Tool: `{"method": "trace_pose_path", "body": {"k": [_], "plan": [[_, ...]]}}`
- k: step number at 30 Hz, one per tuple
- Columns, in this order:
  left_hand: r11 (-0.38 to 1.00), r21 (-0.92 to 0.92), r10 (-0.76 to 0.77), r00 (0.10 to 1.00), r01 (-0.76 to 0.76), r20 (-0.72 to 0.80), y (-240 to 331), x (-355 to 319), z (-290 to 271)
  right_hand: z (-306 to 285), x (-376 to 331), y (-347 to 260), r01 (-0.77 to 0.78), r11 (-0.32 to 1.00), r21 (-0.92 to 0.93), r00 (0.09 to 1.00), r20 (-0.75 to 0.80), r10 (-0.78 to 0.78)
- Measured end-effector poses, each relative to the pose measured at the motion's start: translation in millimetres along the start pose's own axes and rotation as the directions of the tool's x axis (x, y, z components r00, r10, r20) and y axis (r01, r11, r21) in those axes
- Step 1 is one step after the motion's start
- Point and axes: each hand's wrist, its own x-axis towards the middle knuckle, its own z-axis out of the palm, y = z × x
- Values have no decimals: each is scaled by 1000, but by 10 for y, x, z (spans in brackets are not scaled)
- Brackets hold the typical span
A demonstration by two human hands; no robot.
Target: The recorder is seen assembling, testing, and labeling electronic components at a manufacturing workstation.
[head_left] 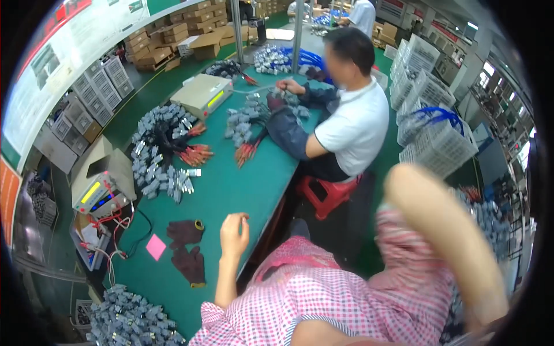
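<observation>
The worker in the pink checked top has the left hand (235, 233) over the near side of the green table (231, 193), its fingers loosely bent and slightly apart from the thumb, with nothing in them that I can see. Whether it touches the tabletop, I cannot tell. The right arm (447, 230) is blurred and bent, elbow out over the floor side; the right hand is out of sight, so I cannot say how its fingers stand.

Nearest the left hand, two dark brown gloves (189, 265) lie flat on the table, just beside a pink square (156, 247). A heap of grey connectors (134, 320) fills the near corner. Farther up, bundled black cables (164, 135) with grey plugs and orange-red ends lie beside a beige tester (203, 97). Across the corner, a co-worker (360, 124) in a white shirt sits on a red stool (328, 197), one bare hand (290, 86) raised at a grey cable over another bundle.
</observation>
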Motion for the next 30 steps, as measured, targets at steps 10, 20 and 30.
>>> {"method": "trace_pose_path", "body": {"k": [10, 20, 30], "plan": [[697, 457, -464, 834, 552, -300, -2460, 1127, 1818, -1024, -3779, 5006, -548, 499, -671, 636, 54, 770], [178, 751, -582, 683, 636, -441, -2299, 1747, 2140, -2114, -5101, 9190, -36, 110, -993, 435, 84, 897], [-39, 923, -793, 550, 384, -262, -2357, 1916, 2220, -1994, -5968, 10621, -328, 266, -906, 442, 102, 891]]}}
